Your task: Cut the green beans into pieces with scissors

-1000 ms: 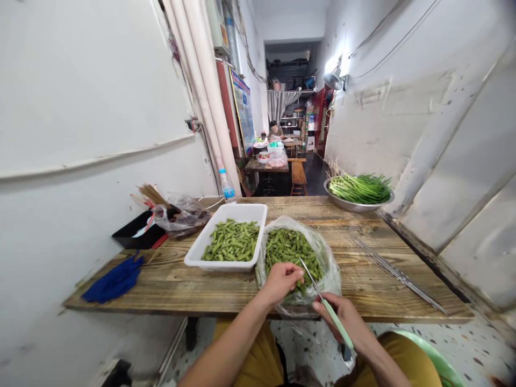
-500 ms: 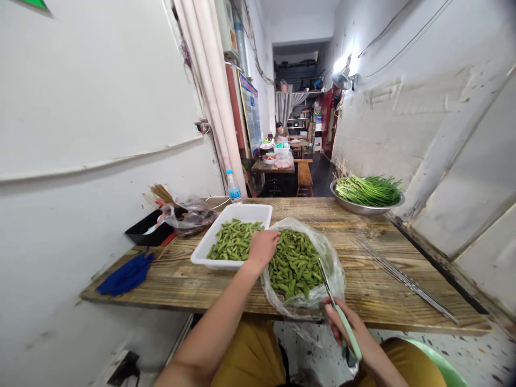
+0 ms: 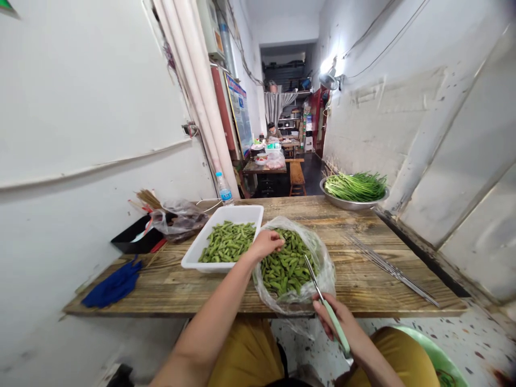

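White walls point(image 3: 88, 80) close in on both sides of me, and well beyond my hands a person point(image 3: 274, 133) sits at the back, past a wooden bench point(image 3: 297, 177). Under both hands stretches a wooden table point(image 3: 169, 293), its grain running from side to side.

My right hand point(image 3: 336, 318) grips a pair of scissors point(image 3: 332, 322) by the pale green handles, just off the table's near edge; the blades point up and away from me, their tips over the near right part of a clear plastic bag point(image 3: 327, 271). That bag lies open ahead of my right hand, filled with green pods point(image 3: 284, 271).

My left hand point(image 3: 266, 243) is over the bag's far left edge, fingers curled toward the pods; I cannot tell whether a pod is between them. Just to the left of this hand stands a white tray point(image 3: 215, 267) with more pods point(image 3: 228, 242) in it, my forearm crossing its near right corner.

Further left of my left hand lie a blue cloth point(image 3: 113, 285), a black box point(image 3: 135, 239) and a crumpled plastic bag point(image 3: 181, 219); a water bottle point(image 3: 224, 191) stands behind the tray. To the right of my right hand are thin metal rods point(image 3: 397, 274), and farther ahead a metal bowl point(image 3: 355, 205) heaped with long green stalks point(image 3: 357, 187).
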### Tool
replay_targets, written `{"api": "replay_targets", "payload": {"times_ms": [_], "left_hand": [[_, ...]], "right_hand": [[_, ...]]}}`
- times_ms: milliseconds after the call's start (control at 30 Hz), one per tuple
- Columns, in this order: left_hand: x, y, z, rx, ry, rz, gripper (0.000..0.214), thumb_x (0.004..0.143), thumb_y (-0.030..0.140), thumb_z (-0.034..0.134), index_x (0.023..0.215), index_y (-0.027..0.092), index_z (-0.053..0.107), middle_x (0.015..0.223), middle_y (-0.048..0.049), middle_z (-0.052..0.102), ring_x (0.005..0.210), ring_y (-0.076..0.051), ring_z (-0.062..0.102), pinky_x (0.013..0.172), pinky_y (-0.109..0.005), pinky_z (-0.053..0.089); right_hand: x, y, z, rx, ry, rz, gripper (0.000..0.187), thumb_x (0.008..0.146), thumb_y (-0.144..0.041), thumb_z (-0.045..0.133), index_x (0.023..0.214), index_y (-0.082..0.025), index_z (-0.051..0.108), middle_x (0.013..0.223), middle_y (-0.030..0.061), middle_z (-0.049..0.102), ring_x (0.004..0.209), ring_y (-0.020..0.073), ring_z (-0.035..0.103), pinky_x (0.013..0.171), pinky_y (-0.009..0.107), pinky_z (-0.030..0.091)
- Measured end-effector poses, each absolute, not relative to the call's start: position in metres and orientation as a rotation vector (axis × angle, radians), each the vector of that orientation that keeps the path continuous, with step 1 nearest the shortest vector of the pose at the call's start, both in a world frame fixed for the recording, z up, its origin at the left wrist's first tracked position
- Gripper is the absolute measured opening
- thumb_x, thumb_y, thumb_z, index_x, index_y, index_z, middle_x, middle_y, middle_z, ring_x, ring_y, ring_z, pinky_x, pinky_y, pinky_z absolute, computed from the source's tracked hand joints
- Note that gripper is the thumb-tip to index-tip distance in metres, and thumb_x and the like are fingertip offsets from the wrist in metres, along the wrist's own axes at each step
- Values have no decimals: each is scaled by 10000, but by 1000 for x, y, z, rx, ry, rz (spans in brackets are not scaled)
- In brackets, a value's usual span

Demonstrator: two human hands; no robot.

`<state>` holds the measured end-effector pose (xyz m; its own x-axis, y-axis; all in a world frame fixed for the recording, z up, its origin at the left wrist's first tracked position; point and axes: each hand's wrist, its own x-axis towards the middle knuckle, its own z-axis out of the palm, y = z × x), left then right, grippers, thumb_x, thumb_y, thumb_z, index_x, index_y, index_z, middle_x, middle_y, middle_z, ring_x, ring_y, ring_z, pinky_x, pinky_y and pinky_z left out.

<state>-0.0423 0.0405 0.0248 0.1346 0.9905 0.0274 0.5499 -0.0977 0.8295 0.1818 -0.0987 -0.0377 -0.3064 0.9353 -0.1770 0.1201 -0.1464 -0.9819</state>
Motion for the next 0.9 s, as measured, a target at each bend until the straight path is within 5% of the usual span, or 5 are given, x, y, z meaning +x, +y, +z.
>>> {"api": "replay_targets", "payload": {"times_ms": [233, 533, 900], "left_hand": [[-8, -8, 24, 1113, 1059, 1126, 282, 591, 278, 740, 784, 144, 584, 565, 2, 634, 541, -121, 614, 506, -201, 462], [12, -16, 12, 862, 1034, 1347, 238, 674, 259, 701, 840, 118, 608, 673, -45, 680, 691, -148, 667, 683, -262, 539], [18, -27, 7, 959, 1083, 1333, 271, 621, 317, 726, 757, 111, 616, 661, -57, 688, 583, -139, 640, 564, -245, 512]], "right_hand": [[166, -91, -22, -1195, -1420, 1505, 431, 797, -549, 518, 1012, -177, 490, 518, -93, 378, 396, 58, 335, 375, 177, 293], [159, -90, -26, -1202, -1320, 1516, 418, 770, -586, 529, 922, -196, 519, 551, -54, 436, 406, 74, 381, 363, 191, 331], [151, -87, -14, -1130, -1306, 1536, 380, 755, -573, 560, 768, -200, 483, 559, -61, 448, 415, 73, 409, 359, 187, 339]]}}
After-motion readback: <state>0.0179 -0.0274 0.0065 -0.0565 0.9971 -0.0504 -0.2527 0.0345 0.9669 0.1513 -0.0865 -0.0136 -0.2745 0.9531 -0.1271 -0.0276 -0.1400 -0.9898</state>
